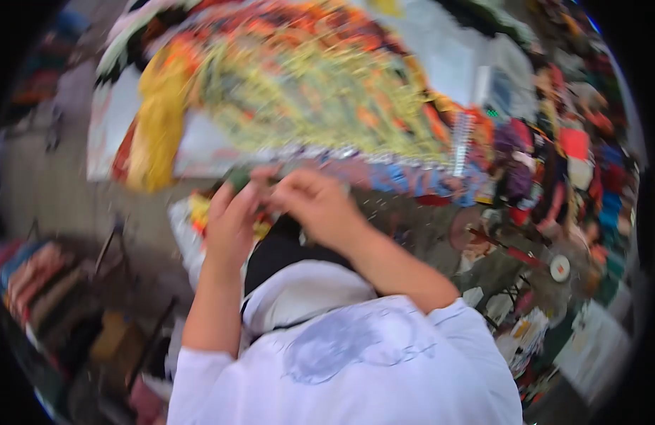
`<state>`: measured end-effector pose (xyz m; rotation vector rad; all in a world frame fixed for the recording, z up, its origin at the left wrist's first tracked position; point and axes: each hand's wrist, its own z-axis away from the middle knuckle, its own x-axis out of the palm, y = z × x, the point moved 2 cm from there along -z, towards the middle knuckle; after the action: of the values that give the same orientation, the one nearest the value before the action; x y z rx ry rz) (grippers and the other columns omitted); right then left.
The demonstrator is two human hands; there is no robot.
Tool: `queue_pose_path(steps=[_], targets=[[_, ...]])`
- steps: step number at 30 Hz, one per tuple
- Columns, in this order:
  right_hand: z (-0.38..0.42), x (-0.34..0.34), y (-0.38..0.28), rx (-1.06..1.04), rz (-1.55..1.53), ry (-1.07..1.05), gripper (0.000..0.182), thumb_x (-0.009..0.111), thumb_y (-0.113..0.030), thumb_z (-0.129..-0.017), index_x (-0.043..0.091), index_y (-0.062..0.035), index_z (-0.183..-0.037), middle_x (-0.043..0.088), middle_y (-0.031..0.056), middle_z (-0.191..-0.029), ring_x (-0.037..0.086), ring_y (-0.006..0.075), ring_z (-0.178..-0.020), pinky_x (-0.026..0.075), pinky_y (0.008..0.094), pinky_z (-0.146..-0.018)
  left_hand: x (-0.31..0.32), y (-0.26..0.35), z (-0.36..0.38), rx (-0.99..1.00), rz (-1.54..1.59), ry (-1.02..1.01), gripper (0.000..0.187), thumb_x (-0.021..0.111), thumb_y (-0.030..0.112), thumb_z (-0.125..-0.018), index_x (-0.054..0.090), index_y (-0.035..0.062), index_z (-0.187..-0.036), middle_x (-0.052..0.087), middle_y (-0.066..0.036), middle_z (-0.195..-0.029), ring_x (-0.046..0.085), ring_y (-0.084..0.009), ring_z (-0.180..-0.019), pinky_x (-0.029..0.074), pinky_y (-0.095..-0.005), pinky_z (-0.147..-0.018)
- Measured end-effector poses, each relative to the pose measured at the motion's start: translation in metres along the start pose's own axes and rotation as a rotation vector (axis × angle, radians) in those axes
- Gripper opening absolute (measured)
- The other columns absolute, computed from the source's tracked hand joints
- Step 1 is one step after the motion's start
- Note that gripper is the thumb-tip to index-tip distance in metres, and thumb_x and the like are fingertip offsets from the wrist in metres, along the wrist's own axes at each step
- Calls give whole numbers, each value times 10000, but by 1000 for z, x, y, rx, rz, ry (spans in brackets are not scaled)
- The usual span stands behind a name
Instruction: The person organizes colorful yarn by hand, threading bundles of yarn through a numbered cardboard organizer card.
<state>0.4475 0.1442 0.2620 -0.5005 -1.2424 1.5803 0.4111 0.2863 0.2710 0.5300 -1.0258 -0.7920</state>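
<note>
Textile point(320, 92) spread on the desk point(106, 131), both hands meeting at its near side.
Laid out broadly, its shaggy yellow and orange surface faces up, probably so the strands can be seen and reached; the yellow bundle point(157, 117) drapes over the near left edge, seemingly out of the hands' way. The left hand point(232, 212) and right hand point(320, 209) come close together by a green scrap point(238, 177), likely for fine finger work. Blur hides whether either hand's fingers are clamped on it, so I cannot tell.
</note>
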Motion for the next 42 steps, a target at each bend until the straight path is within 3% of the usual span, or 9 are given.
queue_pose_path(steps=[2,6,11,22,32,34,37,42], targets=[[0,2,-8,100,-137,-48,106,550,-114,-896,585,-17,-869,631,24,-798,567,80,-717,460,223,-651,-5,1,-4,2,56,-63,399,513,156,-893,484,-25,-1248,543,-1,-774,487,-89,-690,397,-216,-621],[0,0,-20,101,-127,-127,112,558,-110,-899,573,0,-915,614,43,-843,568,98,-767,461,236,-697,-1,8,-5,51,3,-164,464,568,73,-858,438,6,-1298,507,4,-827,480,-73,-703,384,-198,-616],[1,6,-23,127,-145,-158,121,568,-116,-896,574,3,-917,610,40,-833,561,92,-753,454,227,-686,-3,11,-4,59,30,-134,498,602,66,-825,439,-23,-1287,524,-22,-918,501,-67,-712,407,-186,-633],[-2,17,-25,121,-97,-117,104,616,-78,-851,571,3,-899,626,36,-830,564,64,-714,446,197,-629,-12,18,-1,17,79,-74,440,655,46,-809,521,-10,-1224,569,9,-753,512,-64,-645,423,-206,-600],[-2,20,-28,145,-106,-105,49,574,-70,-849,557,-28,-867,595,20,-767,548,72,-712,425,207,-663,-18,17,0,-1,99,-74,450,667,50,-801,525,-4,-1224,585,1,-776,511,-61,-635,424,-199,-585],[-2,21,-26,144,-134,-101,48,572,-74,-849,556,-32,-866,595,17,-761,542,71,-704,420,208,-659,-17,18,1,-15,82,-59,505,654,46,-800,470,-47,-1261,506,10,-733,491,-77,-623,406,-218,-568],[-3,22,-24,156,-126,-109,53,581,-71,-843,554,-30,-865,588,16,-750,534,68,-696,418,208,-655,-17,18,1,-18,76,-44,506,660,45,-796,476,-44,-1259,505,15,-739,491,-72,-627,404,-215,-562],[-2,24,-24,141,34,-87,63,605,-54,-834,556,-16,-832,568,-23,-732,502,18,-654,394,166,-584,-18,19,0,-2,3,-45,499,662,34,-794,485,-41,-1254,505,16,-741,486,-71,-627,396,-209,-557]])
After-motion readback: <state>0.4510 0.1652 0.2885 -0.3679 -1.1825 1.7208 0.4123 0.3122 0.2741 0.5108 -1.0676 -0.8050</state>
